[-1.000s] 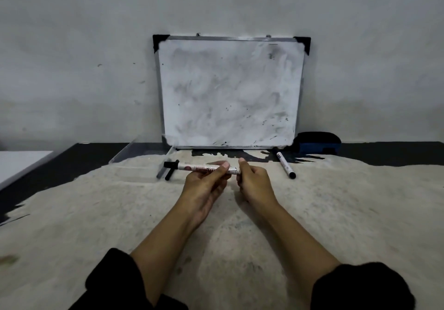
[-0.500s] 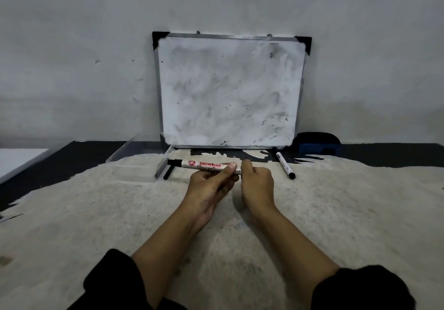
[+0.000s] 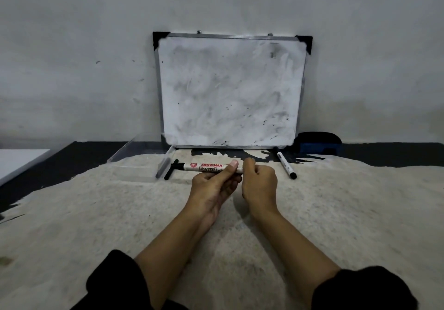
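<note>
So the marker (image 3: 209, 167) is held just above the surface (image 3: 96, 213), near its far edge and in front of the whiteboard (image 3: 230, 91). Its long axis runs left-right, pretty much along that far edge. The black end points left at the clear tray (image 3: 139, 156). The left hand (image 3: 213, 184) grips the barrel, thumb on top over the label. The right hand (image 3: 259, 182) is curled and pinching the right end, which it hides, so I can't see a cap there. Looks like uncapping to me. I'd keep the left grip firm and pull straight along the barrel, no bending. The spare marker (image 3: 286, 165) and eraser (image 3: 319, 142) sit further right.
</note>
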